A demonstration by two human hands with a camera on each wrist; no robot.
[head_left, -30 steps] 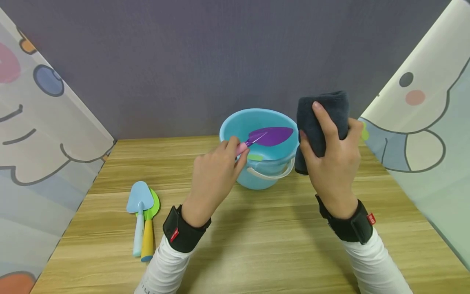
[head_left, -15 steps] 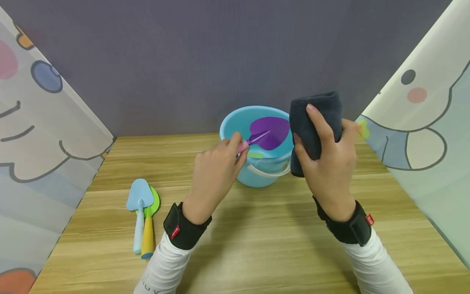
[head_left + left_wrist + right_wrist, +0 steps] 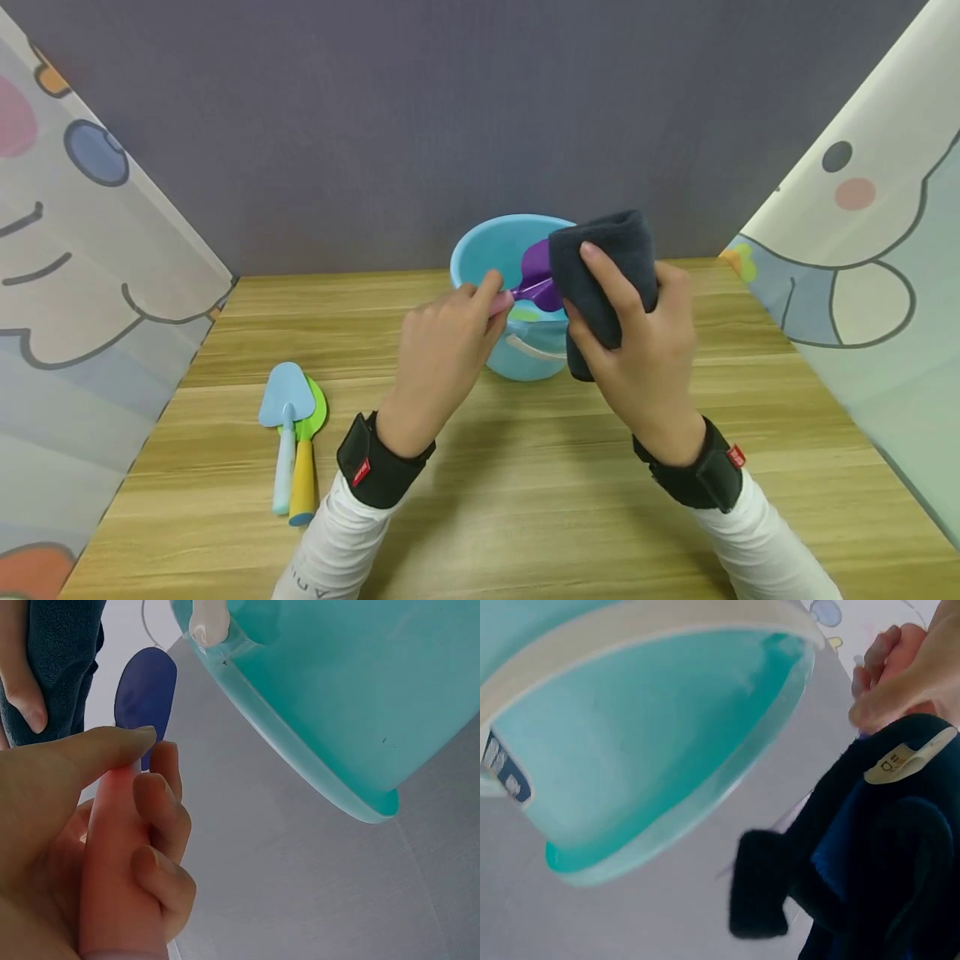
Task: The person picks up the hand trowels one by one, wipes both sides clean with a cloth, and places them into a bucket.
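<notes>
My left hand (image 3: 442, 350) grips the pink handle (image 3: 112, 862) of a toy shovel with a purple blade (image 3: 534, 268), held over the light blue bucket (image 3: 501, 250) at the back of the wooden table. My right hand (image 3: 637, 350) holds a folded dark grey cloth (image 3: 600, 267), which lies against the blade and hides most of it. In the left wrist view the blade (image 3: 146, 694) sticks up past my fingers (image 3: 157, 825), with the cloth (image 3: 56, 660) beside it. The right wrist view shows the cloth (image 3: 877, 855) close up and the bucket (image 3: 630, 735).
Two more toy shovels lie side by side at the front left of the table (image 3: 525, 500): a light blue one (image 3: 286, 412) and a green one with a yellow handle (image 3: 303, 467). Cartoon-printed panels (image 3: 82, 275) close in both sides and a grey wall stands behind.
My right hand has carried the cloth left and down, from beside the bucket onto the purple blade. The left hand has turned the shovel slightly and kept it over the bucket.
</notes>
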